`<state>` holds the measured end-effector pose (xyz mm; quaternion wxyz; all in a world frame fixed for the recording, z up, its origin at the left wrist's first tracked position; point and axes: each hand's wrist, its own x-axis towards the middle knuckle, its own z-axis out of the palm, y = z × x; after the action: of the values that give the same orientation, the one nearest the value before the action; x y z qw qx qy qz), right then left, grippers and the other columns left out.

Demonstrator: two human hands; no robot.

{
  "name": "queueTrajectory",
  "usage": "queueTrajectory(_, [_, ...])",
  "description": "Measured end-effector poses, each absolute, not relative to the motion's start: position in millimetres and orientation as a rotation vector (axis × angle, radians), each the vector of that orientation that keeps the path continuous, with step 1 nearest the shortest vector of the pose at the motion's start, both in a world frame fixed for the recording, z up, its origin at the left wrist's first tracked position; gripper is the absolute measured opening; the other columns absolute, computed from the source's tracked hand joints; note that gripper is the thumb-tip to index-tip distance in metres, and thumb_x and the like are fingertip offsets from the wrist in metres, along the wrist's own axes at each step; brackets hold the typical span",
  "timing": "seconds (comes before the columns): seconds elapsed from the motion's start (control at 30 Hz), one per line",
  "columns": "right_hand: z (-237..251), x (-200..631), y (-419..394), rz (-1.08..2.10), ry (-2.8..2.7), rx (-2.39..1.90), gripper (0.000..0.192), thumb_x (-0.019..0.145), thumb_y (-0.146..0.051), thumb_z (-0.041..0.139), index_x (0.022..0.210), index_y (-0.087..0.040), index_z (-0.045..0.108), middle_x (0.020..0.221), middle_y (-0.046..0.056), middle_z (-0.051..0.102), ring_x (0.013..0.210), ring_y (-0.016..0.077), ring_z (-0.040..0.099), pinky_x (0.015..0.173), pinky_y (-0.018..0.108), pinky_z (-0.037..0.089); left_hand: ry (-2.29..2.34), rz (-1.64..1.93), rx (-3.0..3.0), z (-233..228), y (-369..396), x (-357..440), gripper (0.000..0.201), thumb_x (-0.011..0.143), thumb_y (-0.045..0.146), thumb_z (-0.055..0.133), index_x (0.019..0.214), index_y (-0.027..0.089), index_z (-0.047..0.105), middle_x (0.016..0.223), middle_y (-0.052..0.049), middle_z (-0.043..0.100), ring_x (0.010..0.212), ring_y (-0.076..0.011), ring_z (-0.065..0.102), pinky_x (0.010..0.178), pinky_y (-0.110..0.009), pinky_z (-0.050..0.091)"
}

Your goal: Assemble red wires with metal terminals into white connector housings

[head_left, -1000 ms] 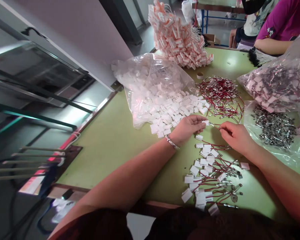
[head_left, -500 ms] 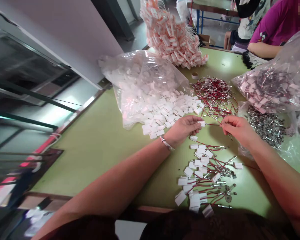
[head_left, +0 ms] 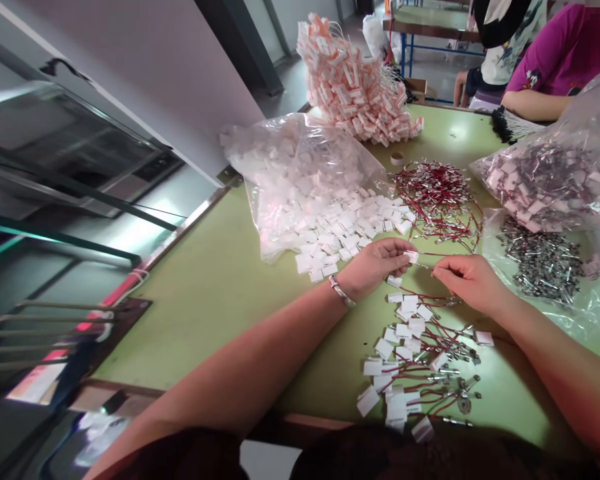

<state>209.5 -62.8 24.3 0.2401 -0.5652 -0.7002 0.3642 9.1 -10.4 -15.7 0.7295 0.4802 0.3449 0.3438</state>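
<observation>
Near the middle of the table, my left hand (head_left: 377, 268) pinches a small white plastic connector housing (head_left: 411, 256) between thumb and fingers. A red wire (head_left: 435, 254) leads from that housing rightward, past the top of my right hand (head_left: 463, 280). The right thumb and forefinger are closed on a thin wire, whose metal tip (head_left: 423, 267) points at the housing; most of this wire is hidden in the hand. Below both hands lie several red wires (head_left: 420, 382) with white housings (head_left: 396, 403) on their left ends and metal parts on their right.
Loose white housings (head_left: 325, 250) spill from a clear bag (head_left: 280, 153) at the left. Behind my hands is a heap of red wires (head_left: 435, 187). Metal parts (head_left: 545, 260) and a filled bag (head_left: 545, 180) stand right. Orange-white pieces (head_left: 355, 87) and a co-worker's arm (head_left: 537, 105) are further back.
My right hand has shifted slightly toward me, and its fingertips now hold a metal-tipped wire near the housing. The red wire runs above that hand. The camera view has shifted a little.
</observation>
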Motion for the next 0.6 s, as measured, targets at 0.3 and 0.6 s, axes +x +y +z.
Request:
queueTrajectory(0.3, [17.3, 211.3, -60.3, 1.555, -1.615, -1.552, 0.023, 0.084, -0.035, 0.050, 0.072, -0.020, 0.061, 0.043, -0.007, 0.044, 0.042, 0.0084, 0.033, 0.049, 0.025, 0.027, 0.801, 0.674, 1.192, -12.3, -9.0, 5.2, 0.015, 0.074, 0.020, 0.070, 0.087, 0.014, 0.066, 0.060, 0.003, 0.058, 0.051, -0.0045, 0.049, 0.049, -0.019, 0.039])
queueTrajectory(0.6, [21.8, 208.3, -63.2, 1.540, -1.677, -1.628, 0.019, 0.076, -0.032, 0.057, 0.063, -0.017, 0.060, 0.047, -0.007, 0.041, 0.045, 0.0068, 0.030, 0.045, 0.023, 0.021, 0.863, 0.588, 1.273, -6.5, -13.7, 7.3, 0.013, 0.072, 0.016, 0.070, 0.083, 0.014, 0.064, 0.056, 0.004, 0.059, 0.050, -0.0057, 0.053, 0.050, -0.019, 0.042])
